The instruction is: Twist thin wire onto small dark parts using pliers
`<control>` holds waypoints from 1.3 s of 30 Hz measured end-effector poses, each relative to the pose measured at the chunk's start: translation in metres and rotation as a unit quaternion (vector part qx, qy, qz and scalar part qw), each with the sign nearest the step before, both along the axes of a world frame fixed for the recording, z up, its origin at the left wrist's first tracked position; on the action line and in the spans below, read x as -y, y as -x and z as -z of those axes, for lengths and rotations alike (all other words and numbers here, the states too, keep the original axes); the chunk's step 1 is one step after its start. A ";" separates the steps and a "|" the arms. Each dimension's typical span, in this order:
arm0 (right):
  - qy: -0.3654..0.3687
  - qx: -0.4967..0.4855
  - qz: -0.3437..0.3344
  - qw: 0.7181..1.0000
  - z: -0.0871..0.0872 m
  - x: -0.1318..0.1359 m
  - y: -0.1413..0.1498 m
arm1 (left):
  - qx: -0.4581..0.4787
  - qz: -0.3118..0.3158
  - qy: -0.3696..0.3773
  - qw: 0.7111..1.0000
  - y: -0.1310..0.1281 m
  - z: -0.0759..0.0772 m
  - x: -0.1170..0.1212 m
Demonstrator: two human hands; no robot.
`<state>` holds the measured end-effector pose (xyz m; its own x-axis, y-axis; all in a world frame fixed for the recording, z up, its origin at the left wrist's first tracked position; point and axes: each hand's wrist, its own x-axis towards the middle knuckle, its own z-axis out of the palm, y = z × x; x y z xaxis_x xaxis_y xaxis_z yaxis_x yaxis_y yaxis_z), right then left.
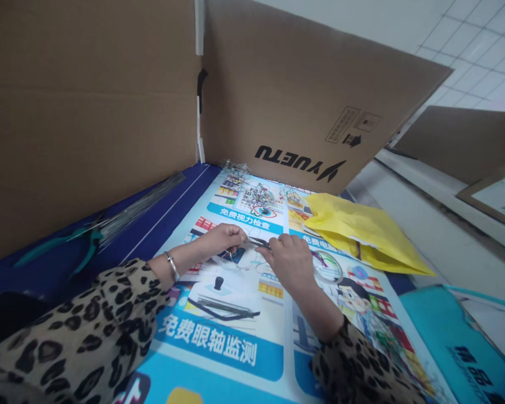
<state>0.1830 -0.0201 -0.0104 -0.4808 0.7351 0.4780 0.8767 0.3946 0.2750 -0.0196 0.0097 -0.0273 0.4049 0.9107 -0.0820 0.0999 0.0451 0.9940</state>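
My left hand and my right hand meet over a printed poster on the table. Both are closed in a pinch on a small dark tool or wire piece held between them; I cannot make out exactly what it is. Thin clear wire loops hang just below my left fingers. A silver bangle sits on my left wrist. Both arms wear leopard-print sleeves.
Tall cardboard walls close off the back and left. Teal-handled pliers and a bundle of thin metal wires lie at left. A yellow bag lies at right, a teal bag at the lower right. Small wire pieces are piled near the back.
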 end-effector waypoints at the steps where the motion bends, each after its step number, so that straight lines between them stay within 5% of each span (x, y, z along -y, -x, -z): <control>1: 0.000 -0.001 0.001 1.000 0.000 0.000 0.000 | -0.005 0.000 -0.001 1.000 0.000 0.001 0.000; 19: 0.007 0.023 -0.037 0.999 -0.001 -0.002 -0.001 | -0.006 0.039 -0.012 0.999 0.001 0.002 0.000; 30: -0.007 -0.018 0.006 1.000 -0.002 -0.007 -0.008 | -0.022 0.018 -0.025 0.999 0.000 0.002 0.000; 39: -0.015 -0.019 -0.066 0.998 -0.002 -0.002 -0.002 | -0.059 0.036 -0.035 0.997 0.000 0.002 0.001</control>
